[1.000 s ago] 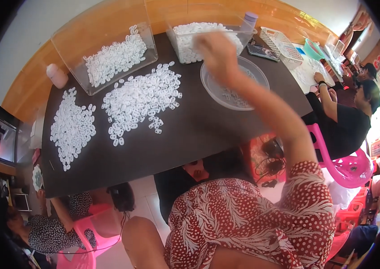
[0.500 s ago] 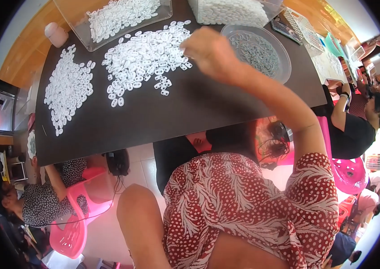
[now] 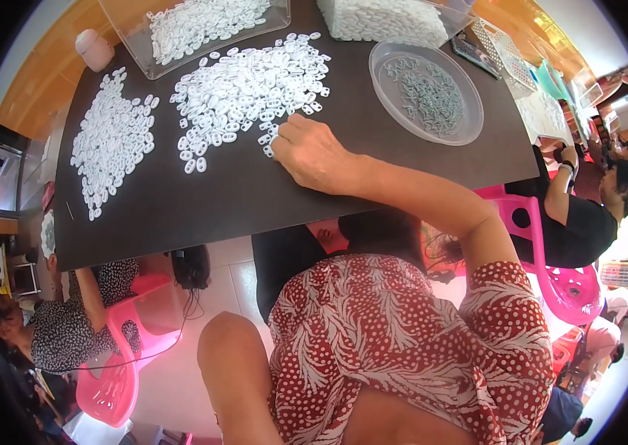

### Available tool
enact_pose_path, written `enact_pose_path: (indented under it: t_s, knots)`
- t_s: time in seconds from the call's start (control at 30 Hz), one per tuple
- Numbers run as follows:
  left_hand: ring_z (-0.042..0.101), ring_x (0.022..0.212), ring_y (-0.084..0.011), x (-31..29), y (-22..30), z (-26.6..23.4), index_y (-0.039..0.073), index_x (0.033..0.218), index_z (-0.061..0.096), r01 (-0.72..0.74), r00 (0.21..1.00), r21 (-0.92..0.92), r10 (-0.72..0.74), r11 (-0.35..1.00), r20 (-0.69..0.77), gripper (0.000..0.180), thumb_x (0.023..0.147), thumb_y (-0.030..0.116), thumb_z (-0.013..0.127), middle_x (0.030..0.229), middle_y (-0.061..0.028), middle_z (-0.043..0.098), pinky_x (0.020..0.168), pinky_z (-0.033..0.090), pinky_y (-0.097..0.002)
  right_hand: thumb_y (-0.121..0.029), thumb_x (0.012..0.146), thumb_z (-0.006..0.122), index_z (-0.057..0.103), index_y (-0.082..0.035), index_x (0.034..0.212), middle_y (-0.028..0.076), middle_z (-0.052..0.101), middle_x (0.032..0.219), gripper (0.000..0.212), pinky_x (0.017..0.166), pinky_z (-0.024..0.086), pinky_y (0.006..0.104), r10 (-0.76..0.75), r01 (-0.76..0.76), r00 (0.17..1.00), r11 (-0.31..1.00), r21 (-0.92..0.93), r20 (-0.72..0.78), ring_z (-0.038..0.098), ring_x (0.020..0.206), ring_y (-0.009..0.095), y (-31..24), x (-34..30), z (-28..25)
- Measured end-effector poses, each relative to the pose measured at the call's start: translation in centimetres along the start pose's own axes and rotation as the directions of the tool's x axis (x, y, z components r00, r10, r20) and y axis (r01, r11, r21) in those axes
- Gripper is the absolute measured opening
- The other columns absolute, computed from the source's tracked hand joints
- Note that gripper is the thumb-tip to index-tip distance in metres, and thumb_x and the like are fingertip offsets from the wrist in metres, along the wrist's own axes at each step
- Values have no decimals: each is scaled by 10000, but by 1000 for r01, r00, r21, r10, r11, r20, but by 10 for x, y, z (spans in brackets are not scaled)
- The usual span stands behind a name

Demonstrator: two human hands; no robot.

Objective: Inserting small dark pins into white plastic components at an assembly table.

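My right hand rests low over the table, its fingers bent and drawn together. Its fingertips touch a small cluster of white two-holed oval plastic pieces, partly covered by the hand; whatever lies between the fingers is hidden. Just beyond, a large heap of the same white pieces spreads out, with a narrower pile to its left. A round clear plastic dish of small grey-green metal-looking parts stands right of my hand. My left hand is out of view.
Two clear bins of white pieces, one at far left and one at far right, line the dark table's back. A phone and white basket lie at right. People sit on both sides, near pink chairs.
My right hand has come down and nearer, from the right edge of the large heap to the small cluster. The dish of metal-looking parts is now uncovered.
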State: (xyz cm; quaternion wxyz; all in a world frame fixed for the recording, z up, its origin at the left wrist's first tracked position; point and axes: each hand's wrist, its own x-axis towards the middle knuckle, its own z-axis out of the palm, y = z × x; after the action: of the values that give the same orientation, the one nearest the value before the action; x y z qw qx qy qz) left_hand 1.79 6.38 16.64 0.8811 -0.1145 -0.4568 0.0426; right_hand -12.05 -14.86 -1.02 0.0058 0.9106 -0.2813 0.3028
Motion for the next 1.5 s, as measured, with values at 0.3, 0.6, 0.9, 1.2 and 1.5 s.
enact_pose_path:
  t_s: [0.3,0.6,0.9,1.2,1.5]
  knots:
    - [425,599,-136,-73,-38,-69,18,858,428,724,631,566,-710,394,-312,46,882,2,393,710,-76,485,523,365,-239,-120,699,701,542,-23,722,105,514,706,188,602,438,368,23,-22,999,1000,13,-33,511,701,268,-2,0,-4]
    - [512,592,-62,-130,-70,-100,-10,920,577,840,397,530,-798,116,-453,87,839,0,606,741,-59,603,535,396,-173,-127,737,617,518,-20,640,127,548,670,175,589,454,377,-47,55,998,980,-193,44,544,687,278,-6,12,14]
    - [544,608,-91,-161,-81,-106,-60,1039,608,950,5,280,-886,-141,-464,210,875,69,591,794,-81,635,525,405,-193,-103,821,586,601,39,766,90,616,680,154,576,461,292,584,-571,777,501,650,233,576,627,134,-31,-4,-27]
    - [532,564,-103,-175,-80,-91,-16,876,612,963,-106,172,-882,-205,-459,58,858,39,604,711,-58,601,487,394,-208,-80,847,582,611,26,816,62,616,749,114,646,473,274,564,-596,747,332,731,353,585,717,118,-29,-31,-49]
    - [490,552,-83,-188,-76,-91,10,855,564,949,-28,287,-945,-127,-327,87,894,87,576,734,-58,585,494,394,-206,-83,733,603,603,-26,706,141,616,724,63,640,470,407,621,-616,772,784,85,-136,602,718,321,95,-80,-131]
